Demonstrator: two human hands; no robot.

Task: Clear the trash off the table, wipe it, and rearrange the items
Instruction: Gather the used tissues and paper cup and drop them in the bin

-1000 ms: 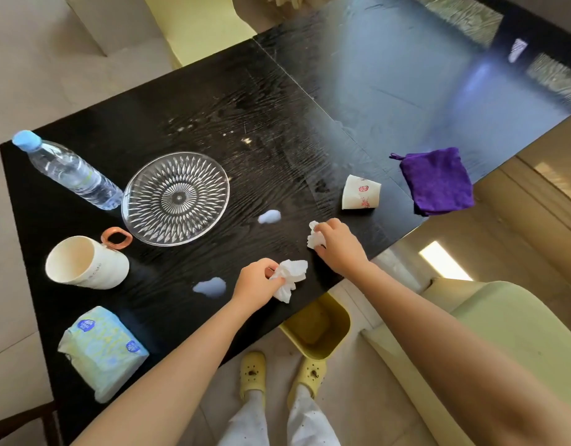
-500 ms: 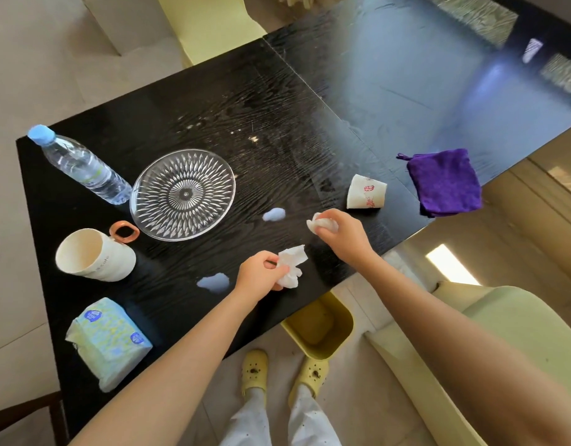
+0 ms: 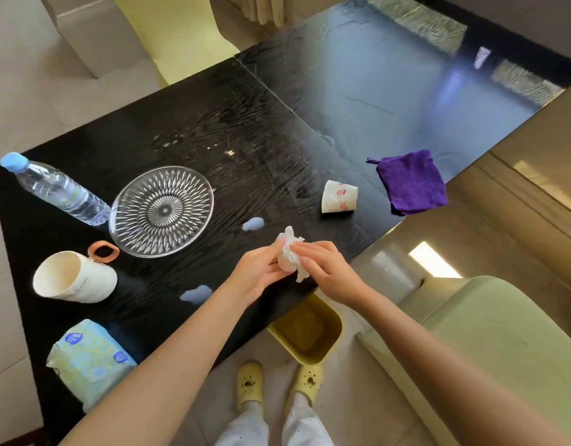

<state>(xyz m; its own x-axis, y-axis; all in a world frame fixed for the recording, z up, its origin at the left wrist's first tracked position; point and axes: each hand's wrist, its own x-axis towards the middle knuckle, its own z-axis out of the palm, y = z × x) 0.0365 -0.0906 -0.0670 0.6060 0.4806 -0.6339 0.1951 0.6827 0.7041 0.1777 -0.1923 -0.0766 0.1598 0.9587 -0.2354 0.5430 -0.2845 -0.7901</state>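
Above the near edge of the black table, my left hand and my right hand meet around a wad of crumpled white tissue. Both hands press on it. Two small pale scraps lie on the table, one beyond my hands and one to their left. A tipped paper cup lies to the right, and a purple cloth rests at the table's right edge. A yellow bin stands on the floor below my hands.
A water bottle, a glass plate, a cream mug on its side and a tissue pack sit on the table's left half. Pale green chairs stand at the far side and at my right.
My hands were apart, each pinching its own piece of tissue off the table. They have come together and the pieces are now bunched into one wad between them.
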